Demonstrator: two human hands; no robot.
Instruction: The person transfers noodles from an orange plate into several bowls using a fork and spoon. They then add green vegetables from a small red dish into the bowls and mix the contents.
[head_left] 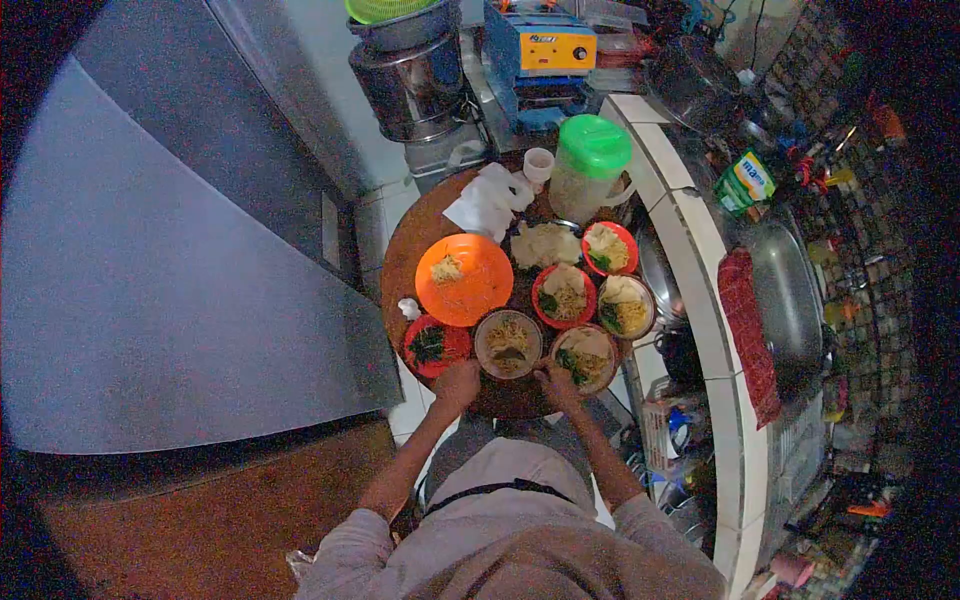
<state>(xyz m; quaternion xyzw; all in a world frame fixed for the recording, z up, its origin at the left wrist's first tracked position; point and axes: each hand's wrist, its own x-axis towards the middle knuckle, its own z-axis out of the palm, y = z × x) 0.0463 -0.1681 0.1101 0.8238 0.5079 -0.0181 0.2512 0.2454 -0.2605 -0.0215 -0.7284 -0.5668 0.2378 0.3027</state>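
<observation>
At the round table's near edge, a pale bowl of noodles stands between my two hands. My left hand is closed at its lower left side, just below a red bowl of dark greens. My right hand has its fingers bent together at the lower right, close to the rim and beside another bowl of noodles with greens. What the fingers of either hand grip is too small to make out. A darker patch lies on the noodles in the pale bowl.
An orange plate holds a small heap of noodles. Further bowls stand to the right, including a red bowl. Behind them are a green-lidded jug, a small cup and white plastic bags. A tiled ledge borders the right side.
</observation>
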